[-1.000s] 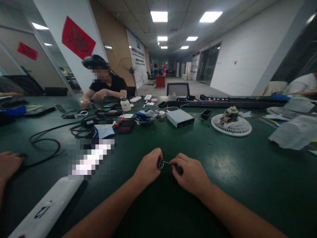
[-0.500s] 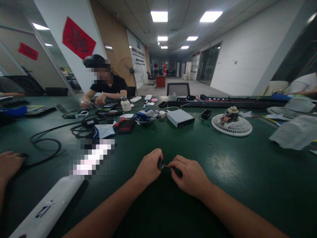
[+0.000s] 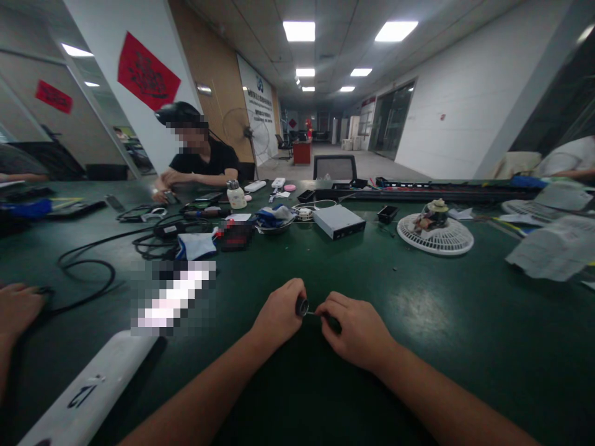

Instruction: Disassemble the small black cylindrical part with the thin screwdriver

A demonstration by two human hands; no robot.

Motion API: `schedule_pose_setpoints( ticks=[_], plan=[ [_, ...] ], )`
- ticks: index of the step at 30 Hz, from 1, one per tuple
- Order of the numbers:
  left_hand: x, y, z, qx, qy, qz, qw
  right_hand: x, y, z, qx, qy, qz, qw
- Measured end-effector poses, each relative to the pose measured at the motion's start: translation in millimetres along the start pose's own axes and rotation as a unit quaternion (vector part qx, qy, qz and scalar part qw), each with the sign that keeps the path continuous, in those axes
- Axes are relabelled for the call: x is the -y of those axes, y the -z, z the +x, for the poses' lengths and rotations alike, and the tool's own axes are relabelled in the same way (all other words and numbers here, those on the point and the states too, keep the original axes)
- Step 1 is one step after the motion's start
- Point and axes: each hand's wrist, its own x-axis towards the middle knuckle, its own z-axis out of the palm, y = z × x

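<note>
Head view: a close, fine pinch

Down a long, bright office room, a co-worker [image 3: 199, 158] sits across a green-topped workbench [image 3: 465, 322] scattered with black cables [image 3: 113, 275] and a white fan guard [image 3: 436, 235]. Brought close for fine control, the left hand [image 3: 279, 314] clamps a small dark ring [image 3: 302, 306], while the right hand [image 3: 356, 328] pinches its thin metal pin [image 3: 316, 313], both near the bench's front edge.

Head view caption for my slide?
Left hand and right hand hold a dark ring and thin metal pin over a green workbench.
</note>
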Motion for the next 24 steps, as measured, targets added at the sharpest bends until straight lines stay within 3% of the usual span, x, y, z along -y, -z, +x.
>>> schedule_pose_setpoints(
  ticks=[5,10,16,24],
  plan=[
    [-1.6,1.3,0.9,0.005,0.012,0.003,1.000,-1.3,0.5,1.2,-0.019,-0.040,-0.011,0.999],
    [-2.5,1.8,0.7,0.010,0.010,0.000,1.000,-0.4,-0.3,0.8,-0.003,0.007,0.010,1.000],
    [-2.5,1.7,-0.3,0.010,0.011,-0.003,1.000,-2.3,0.2,0.3,-0.008,-0.033,-0.019,0.999],
    [-0.9,0.5,0.2,0.004,0.003,-0.004,1.000,0.1,1.1,0.3,0.009,0.005,0.010,1.000]
  ],
)
